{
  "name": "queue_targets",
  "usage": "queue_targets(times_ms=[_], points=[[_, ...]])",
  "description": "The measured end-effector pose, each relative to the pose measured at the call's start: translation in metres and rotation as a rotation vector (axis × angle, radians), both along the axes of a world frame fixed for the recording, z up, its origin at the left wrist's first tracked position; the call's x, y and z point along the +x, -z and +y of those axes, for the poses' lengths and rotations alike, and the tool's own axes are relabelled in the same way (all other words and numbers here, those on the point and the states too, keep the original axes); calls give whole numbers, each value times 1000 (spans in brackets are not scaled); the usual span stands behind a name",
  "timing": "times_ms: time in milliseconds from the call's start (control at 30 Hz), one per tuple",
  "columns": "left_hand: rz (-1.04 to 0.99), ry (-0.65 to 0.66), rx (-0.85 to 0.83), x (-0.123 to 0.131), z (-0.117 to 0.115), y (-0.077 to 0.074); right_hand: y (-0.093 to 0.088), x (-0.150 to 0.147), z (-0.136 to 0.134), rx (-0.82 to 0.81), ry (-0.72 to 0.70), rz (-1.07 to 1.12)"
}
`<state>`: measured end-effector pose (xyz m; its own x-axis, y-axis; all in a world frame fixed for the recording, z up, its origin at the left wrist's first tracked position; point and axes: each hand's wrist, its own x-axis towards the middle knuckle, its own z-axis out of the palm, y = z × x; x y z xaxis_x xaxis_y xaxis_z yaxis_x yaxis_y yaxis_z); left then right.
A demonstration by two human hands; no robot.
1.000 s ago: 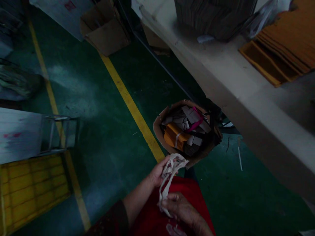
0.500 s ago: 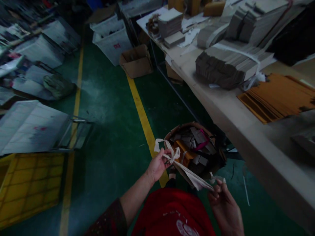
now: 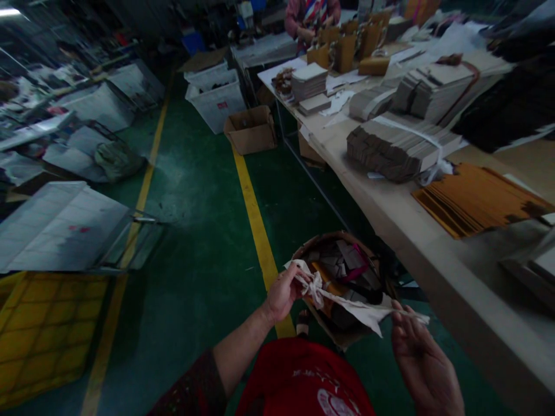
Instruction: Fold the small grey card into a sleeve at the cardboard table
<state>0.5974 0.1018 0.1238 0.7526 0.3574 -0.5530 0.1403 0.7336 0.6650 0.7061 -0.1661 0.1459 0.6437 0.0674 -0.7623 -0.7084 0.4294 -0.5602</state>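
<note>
A knotted strip of whitish cloth (image 3: 362,312) stretches between my two hands, over a round cardboard bin (image 3: 342,341) on the floor. My left hand (image 3: 284,294) pinches the strip beside its knot. Farther right, my right hand (image 3: 422,349) has the thin end of the strip between thumb and fingers. Inside the bin lie grey card scraps, an orange-brown piece and a magenta strip (image 3: 362,266).
A long worktable (image 3: 390,225) runs along the right with a tied bundle of grey card (image 3: 399,147) and orange-brown folded pieces (image 3: 485,199). A cardboard box (image 3: 251,130), white bins (image 3: 217,98) and a yellow crate (image 3: 52,329) stand on the green floor. Another person (image 3: 312,23) is at the table's far end.
My right hand has moved right and the cloth strip is drawn out straighter. My left hand stays near the knot. The view has tilted up, bringing the other person into sight.
</note>
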Motion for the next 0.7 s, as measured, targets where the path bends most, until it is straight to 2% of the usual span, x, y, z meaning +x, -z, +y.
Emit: queue_targets(times_ms=[133, 200, 233, 300, 400, 500, 567, 633, 700], points=[[72, -35, -379, 7, -10, -7, 6, -6, 15, -303, -149, -88], [103, -56, -490, 11, -17, -11, 3, -16, 26, -421, -309, -182], [107, -57, -503, 13, -21, -13, 0, -21, 34, -418, -410, -232], [93, -46, -483, 16, -28, -16, -8, -31, 52, -305, -612, -300], [62, -15, -374, 18, -38, -19, -16, -41, 78, -110, -786, -334], [82, -29, -188, 19, -40, -20, -17, -43, 89, -91, -798, -292], [111, -120, -88, 20, -35, -18, -19, -43, 85, -59, -761, -190], [133, -240, -57, 21, -25, -14, -25, -41, 75, 60, -677, -58], [151, -344, -91, 21, -11, -8, -33, -37, 62, 219, -501, 47]])
